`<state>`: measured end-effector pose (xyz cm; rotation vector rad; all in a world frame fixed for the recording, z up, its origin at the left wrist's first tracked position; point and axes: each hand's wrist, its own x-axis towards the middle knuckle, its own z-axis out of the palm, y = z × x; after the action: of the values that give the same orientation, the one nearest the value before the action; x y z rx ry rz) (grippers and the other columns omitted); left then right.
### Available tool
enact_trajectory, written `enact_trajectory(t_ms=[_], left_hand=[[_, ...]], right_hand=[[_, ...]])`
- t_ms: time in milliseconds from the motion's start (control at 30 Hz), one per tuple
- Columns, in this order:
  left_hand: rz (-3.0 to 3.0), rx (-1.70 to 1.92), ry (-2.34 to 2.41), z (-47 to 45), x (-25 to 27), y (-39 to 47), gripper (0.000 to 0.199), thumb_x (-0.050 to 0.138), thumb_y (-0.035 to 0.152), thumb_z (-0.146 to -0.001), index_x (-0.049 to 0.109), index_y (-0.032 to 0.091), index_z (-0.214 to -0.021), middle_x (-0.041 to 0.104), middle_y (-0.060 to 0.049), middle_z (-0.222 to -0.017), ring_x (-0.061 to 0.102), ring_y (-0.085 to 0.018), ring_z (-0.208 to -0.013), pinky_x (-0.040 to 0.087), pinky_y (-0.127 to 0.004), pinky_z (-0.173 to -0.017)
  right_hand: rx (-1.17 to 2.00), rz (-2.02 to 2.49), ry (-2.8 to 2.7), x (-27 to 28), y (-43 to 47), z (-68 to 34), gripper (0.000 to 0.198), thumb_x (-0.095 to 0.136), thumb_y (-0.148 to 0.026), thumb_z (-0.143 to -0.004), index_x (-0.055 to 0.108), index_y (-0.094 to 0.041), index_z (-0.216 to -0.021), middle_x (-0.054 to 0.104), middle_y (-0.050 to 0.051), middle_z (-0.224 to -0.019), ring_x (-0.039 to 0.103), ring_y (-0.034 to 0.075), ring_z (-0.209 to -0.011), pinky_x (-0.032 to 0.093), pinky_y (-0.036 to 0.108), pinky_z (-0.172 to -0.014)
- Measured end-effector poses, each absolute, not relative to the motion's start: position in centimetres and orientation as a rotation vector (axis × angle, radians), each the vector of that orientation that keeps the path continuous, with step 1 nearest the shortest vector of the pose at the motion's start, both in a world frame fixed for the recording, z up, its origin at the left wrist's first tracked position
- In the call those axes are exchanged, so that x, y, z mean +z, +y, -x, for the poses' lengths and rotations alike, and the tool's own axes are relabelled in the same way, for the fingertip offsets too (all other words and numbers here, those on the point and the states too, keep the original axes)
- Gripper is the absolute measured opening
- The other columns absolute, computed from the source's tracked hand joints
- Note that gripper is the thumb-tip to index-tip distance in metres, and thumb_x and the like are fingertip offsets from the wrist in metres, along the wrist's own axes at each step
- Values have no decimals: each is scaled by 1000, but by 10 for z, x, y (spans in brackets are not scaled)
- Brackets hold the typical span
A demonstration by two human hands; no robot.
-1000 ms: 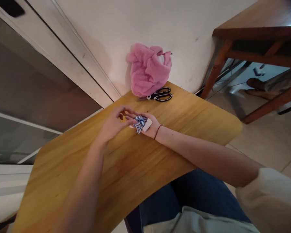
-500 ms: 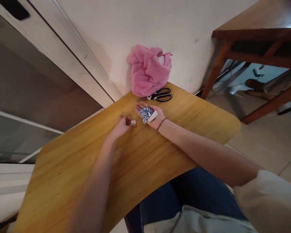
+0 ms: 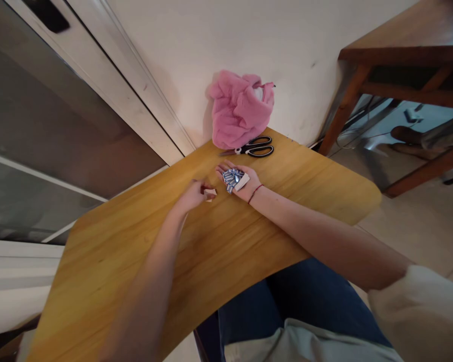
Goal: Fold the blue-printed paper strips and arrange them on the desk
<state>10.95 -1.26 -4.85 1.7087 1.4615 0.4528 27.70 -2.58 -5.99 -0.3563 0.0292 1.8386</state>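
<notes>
Hands (image 3: pixel 194 194) (image 3: pixel 252 180) now apart, flat pale slips (image 3: pixel 210 192)

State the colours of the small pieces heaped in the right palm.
Small pieces: blue and white, best in the head view.

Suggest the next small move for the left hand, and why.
Probably set the white paper down on the table: the left hand pinches it low over the wood, apart from the right hand, whose upturned palm already carries a heap of blue-and-white pieces and another pale strip.
</notes>
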Motion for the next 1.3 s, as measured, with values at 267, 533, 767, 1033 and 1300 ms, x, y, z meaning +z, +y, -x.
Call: enact_trajectory(t_ms=[267,533,767,1033,1300], left_hand=[[-1767,658,1580,-106,-61,-25,32,70,13,-60,43,19,-76,47,6,-65,48,-9,-60,38,-23,-57],[-1710,652,1470,-117,-39,-12,17,68,14,-64,59,16,-78,55,1,-65,52,-12,-60,40,-27,-61],[-2203,999,1299,-158,-5,-18,10,64,18,-74,56,19,-81,59,-1,-77,54,-14,-72,43,-28,-68],[-2130,1008,1090,-173,-9,-7,19,49,34,-88,56,19,-97,62,-4,-89,57,-15,-82,45,-28,-72],[-1941,829,1775,-133,-66,11,26,72,29,-68,56,15,-83,55,-8,-89,53,-23,-93,41,-38,-86]], right_hand=[[1845,321,-27,-64,-24,-274,28,29,-15,-89,54,-12,-102,64,8,-83,64,16,-75,56,31,-74],[1812,358,3,-59,-23,-281,32,29,-14,-88,52,-12,-109,64,8,-84,64,17,-81,54,38,-81],[1806,425,37,-52,-23,-284,27,30,-11,-85,53,-12,-98,64,7,-77,62,15,-66,56,32,-70],[1810,356,44,-51,-23,-284,26,30,-12,-84,54,-14,-93,64,6,-76,64,16,-74,56,36,-75],[1791,309,89,-54,-23,-285,28,30,-14,-84,54,-13,-98,63,9,-84,63,18,-84,54,44,-83]])
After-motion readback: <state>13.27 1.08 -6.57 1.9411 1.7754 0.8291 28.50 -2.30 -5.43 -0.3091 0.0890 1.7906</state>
